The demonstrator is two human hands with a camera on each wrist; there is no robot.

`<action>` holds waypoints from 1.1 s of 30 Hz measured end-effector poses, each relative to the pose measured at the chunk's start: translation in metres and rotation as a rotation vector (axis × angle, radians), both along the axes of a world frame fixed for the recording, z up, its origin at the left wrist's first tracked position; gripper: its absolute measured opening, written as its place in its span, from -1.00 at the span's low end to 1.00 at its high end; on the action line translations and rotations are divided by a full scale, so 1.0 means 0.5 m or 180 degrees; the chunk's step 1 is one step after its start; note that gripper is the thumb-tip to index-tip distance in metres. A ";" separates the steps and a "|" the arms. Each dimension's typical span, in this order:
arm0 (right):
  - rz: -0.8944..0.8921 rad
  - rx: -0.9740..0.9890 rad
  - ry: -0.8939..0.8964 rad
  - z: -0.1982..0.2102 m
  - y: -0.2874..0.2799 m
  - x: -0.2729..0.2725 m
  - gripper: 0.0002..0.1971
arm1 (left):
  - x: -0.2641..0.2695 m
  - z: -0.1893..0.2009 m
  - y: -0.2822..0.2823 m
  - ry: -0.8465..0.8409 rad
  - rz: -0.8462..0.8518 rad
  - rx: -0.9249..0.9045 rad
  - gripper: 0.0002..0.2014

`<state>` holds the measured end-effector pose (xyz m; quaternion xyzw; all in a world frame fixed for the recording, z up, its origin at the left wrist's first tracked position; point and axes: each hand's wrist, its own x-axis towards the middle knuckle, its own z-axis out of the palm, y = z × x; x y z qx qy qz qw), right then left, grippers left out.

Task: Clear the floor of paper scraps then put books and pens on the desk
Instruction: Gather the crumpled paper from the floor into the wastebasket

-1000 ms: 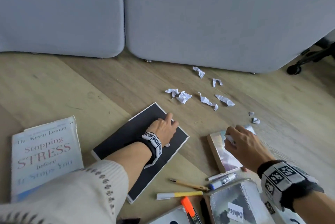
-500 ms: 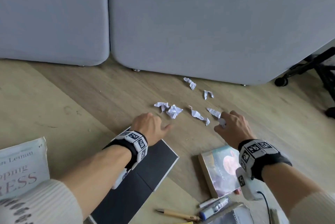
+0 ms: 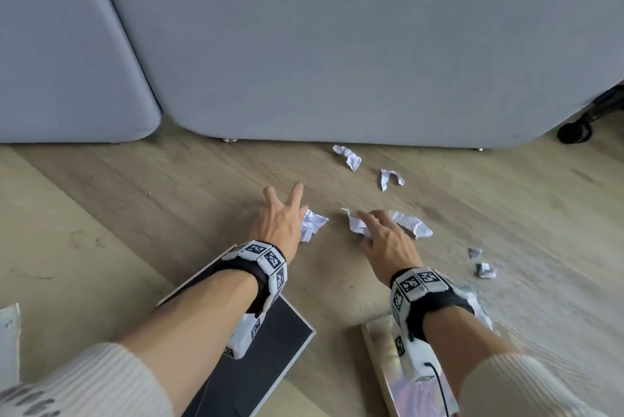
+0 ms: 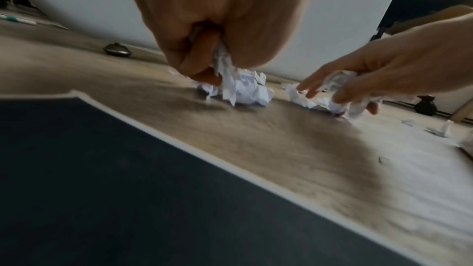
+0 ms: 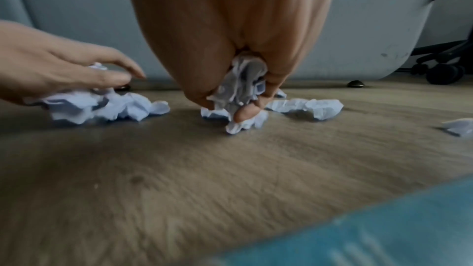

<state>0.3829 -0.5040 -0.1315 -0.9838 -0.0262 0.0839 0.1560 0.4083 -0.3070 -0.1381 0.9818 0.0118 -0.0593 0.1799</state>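
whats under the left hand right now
Under the left hand is a crumpled paper scrap, pinched by thumb and fingers and resting on the wood floor. The palm covers part of the wad, so whether more scraps lie beneath cannot be seen.

Both hands now on scraps

Two hands, the left hand and the right hand, are on the wooden floor among seven visible paper scraps: one at the left, two at the right, two beyond, and two small ones aside. Two books, a black one and a glossy one, lie nearer.
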 end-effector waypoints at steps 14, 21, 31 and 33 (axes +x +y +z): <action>-0.0743 -0.0306 -0.0860 0.006 -0.131 0.025 -0.79 | -0.028 -0.044 -0.104 -0.0140 -0.0932 0.0812 -0.81; -0.0143 -0.0403 -0.0034 -0.034 -0.154 -0.005 -0.64 | -0.040 -0.058 -0.127 -0.0238 -0.0943 0.1343 -0.87; -0.1255 -0.0149 -0.0788 0.036 -0.299 -0.039 -0.75 | -0.043 -0.046 -0.144 0.0149 -0.0942 0.1051 -0.48; -0.1249 -0.0302 -0.0717 0.039 -0.344 -0.048 -0.72 | -0.040 -0.048 -0.144 0.0184 -0.0941 0.1049 -0.47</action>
